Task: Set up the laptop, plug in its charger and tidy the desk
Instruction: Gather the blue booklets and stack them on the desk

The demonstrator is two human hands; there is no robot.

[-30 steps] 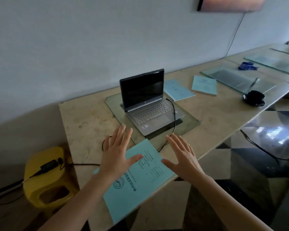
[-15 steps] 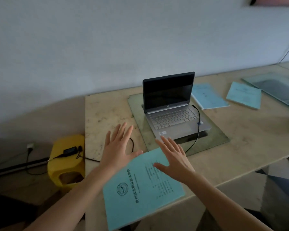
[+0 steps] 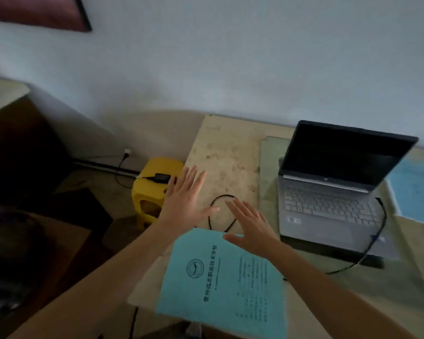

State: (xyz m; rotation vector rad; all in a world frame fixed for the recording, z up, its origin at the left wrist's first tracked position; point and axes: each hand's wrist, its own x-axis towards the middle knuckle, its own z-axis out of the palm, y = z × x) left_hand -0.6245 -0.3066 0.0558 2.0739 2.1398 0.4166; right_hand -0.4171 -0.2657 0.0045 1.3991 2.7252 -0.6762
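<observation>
**Centre of frame: two flat, empty hands over the cable loop**

Just left of centre, the left hand [image 3: 184, 199] is spread wide with straight fingers and holds nothing. It lies over the left edge of the desk [image 3: 225, 162], a pale, mottled stone slab. Beside it, the right hand [image 3: 251, 228] is equally flat and empty, its palm over the top corner of a light blue paper booklet [image 3: 225, 277] printed with a round seal. Whether either hand touches the surface cannot be told.

Between the two hands, a thin black charger cable [image 3: 213, 209] curls in a loop on the stone. To the right, near the right hand, the silver laptop [image 3: 328, 204] stands open with a dark screen on a greenish glass sheet [image 3: 269, 179]. The cable also runs along the laptop's right edge.

Left of the left hand, the black charger brick [image 3: 162, 177] rests on a glossy yellow plastic stool [image 3: 152, 192], below desk level. A white wall socket [image 3: 127, 151] sits further left.
</observation>
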